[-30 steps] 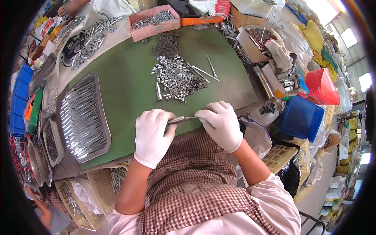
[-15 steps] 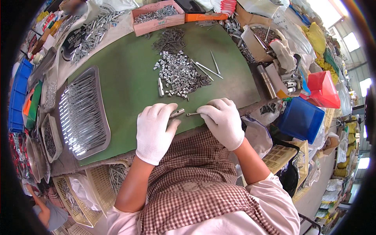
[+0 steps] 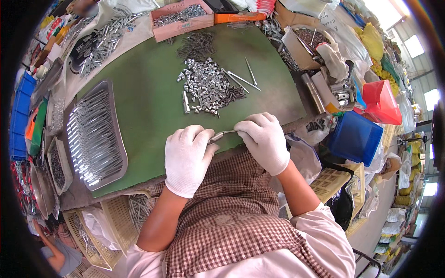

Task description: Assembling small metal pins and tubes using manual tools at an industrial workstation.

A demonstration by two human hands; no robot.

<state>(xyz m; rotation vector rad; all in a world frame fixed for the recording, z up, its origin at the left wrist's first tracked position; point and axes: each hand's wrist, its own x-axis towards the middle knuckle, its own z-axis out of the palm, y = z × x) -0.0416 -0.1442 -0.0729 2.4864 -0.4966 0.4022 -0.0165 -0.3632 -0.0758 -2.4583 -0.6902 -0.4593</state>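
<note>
Both hands wear white knit gloves and work close together over the near edge of the green mat. My left hand (image 3: 187,160) is closed around a short silver metal tube (image 3: 216,137). In my right hand (image 3: 264,141) a thin metal rod (image 3: 229,132) is pinched, and its tip meets the end of the tube. How far the rod sits in the tube I cannot tell. Beyond the hands lies a pile of small silver metal caps (image 3: 201,83), with small dark screws (image 3: 234,94) at its right. A loose silver tube (image 3: 186,102) rests at the pile's left.
A metal tray (image 3: 124,160) of long silver rods stands on the left. Several thin rods (image 3: 243,79) lie right of the pile, dark pins (image 3: 197,45) behind it. A pink box (image 3: 183,29) of parts is at the back; a blue bin (image 3: 357,139) stands right.
The rod and tube, apart before, now meet end to end. My left hand has shifted slightly right, and the right hand has barely moved.
</note>
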